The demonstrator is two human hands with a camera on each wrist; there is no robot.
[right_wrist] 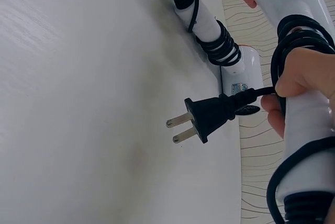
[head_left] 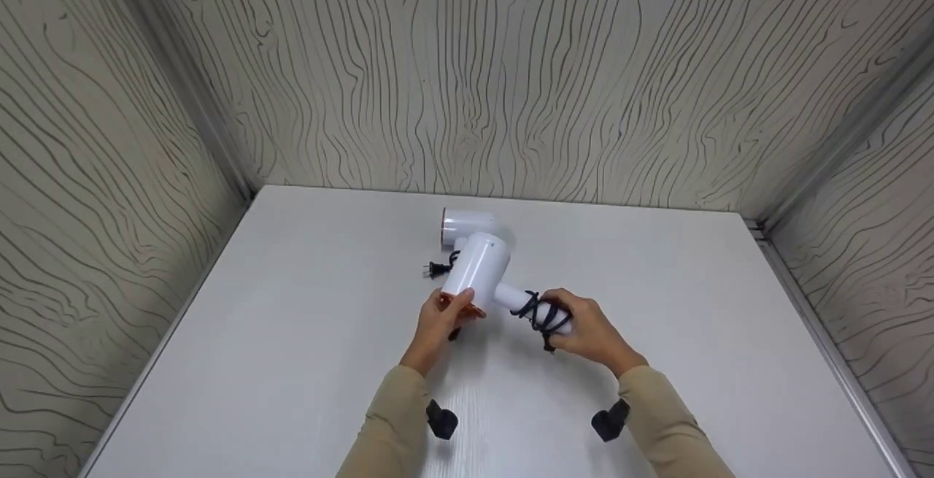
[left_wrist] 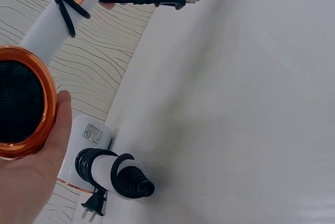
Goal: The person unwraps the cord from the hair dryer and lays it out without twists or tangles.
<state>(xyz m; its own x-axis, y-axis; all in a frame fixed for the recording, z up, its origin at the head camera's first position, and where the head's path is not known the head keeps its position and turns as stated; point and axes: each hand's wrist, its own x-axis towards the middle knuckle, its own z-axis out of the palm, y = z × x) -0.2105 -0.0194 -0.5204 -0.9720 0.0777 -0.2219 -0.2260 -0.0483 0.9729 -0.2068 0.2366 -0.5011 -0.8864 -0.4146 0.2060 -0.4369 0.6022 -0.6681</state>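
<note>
A white hair dryer (head_left: 478, 266) with an orange-rimmed end is held above the table in both hands. My left hand (head_left: 433, 328) grips the barrel at its orange rim (left_wrist: 48, 96), thumb on top. My right hand (head_left: 591, 332) holds the handle, around which a black cord (right_wrist: 301, 33) is wound. The cord's two-pin plug (right_wrist: 209, 116) hangs free beside the right hand. Behind, a second white hair dryer (head_left: 467, 224) lies on the table, partly hidden by the held one in the head view. Its handle (right_wrist: 207, 28) is also wrapped in black cord.
The white table (head_left: 292, 361) is bounded by patterned walls (head_left: 467, 69) at the back and both sides. The lying dryer's plug (head_left: 438, 269) rests on the tabletop to its left. Black wrist-worn devices (head_left: 442, 419) show near both sleeves.
</note>
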